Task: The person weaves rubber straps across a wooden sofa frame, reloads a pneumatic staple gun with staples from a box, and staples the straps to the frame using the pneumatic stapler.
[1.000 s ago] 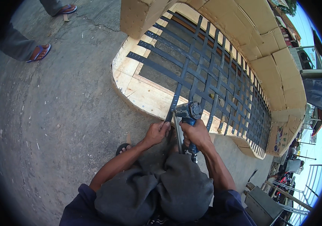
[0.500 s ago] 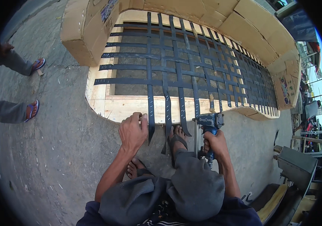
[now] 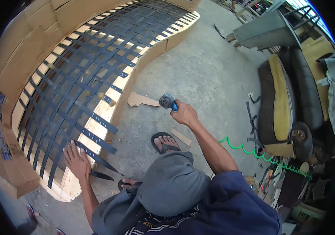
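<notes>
My left hand [image 3: 78,161] rests flat with fingers spread on the near edge of a wooden frame [image 3: 70,185], beside the loose ends of black webbing straps [image 3: 104,161]. The straps are woven crosswise over the frame and stapled along its rim; a few ends hang past the near edge. My right hand [image 3: 186,113] grips a blue staple gun [image 3: 168,102], held out over the concrete floor, apart from the frame. Its handle is mostly hidden by my fingers.
Cardboard-covered sides [image 3: 26,47] rise around the frame. A torn cardboard piece [image 3: 142,99] and a small strip [image 3: 181,138] lie on the floor. At the right are a green coiled hose [image 3: 249,152], a dark sofa [image 3: 308,94] and a grey bench-like box [image 3: 267,31]. Another person's foot [image 3: 31,213] shows lower left.
My view has swung to the right. My left hand has come down flat onto the frame's edge. The staple gun, still in my right hand, has moved away from the straps.
</notes>
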Demonstrator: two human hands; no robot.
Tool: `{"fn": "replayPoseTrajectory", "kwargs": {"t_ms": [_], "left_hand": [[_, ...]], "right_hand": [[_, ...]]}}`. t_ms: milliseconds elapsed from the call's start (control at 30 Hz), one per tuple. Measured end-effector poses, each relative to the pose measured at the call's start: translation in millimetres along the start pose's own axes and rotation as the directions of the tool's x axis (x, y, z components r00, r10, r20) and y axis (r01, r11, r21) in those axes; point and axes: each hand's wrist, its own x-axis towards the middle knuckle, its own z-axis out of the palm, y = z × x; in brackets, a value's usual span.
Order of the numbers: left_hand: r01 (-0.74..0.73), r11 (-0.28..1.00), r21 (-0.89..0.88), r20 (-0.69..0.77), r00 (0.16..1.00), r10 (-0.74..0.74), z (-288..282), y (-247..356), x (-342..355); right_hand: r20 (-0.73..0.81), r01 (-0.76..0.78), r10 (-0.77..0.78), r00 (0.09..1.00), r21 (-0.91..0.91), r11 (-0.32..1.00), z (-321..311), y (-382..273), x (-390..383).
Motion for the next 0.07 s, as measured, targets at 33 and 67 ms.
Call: {"fn": "replayPoseTrajectory", "kwargs": {"t_ms": [33, 67], "left_hand": [[0.037, 0.999, 0.033, 0.050, 0.998, -0.038, 5, -1, 5], [-0.045, 0.998, 0.035, 0.038, 0.998, 0.044, 17, 9, 18]], "right_hand": [[0.056, -0.089, 0.092, 0.994, -0.042, 0.995, 5, 23, -7], [0.054, -0.139, 0.140, 0.989, -0.011, 0.990, 7, 49, -13]]}}
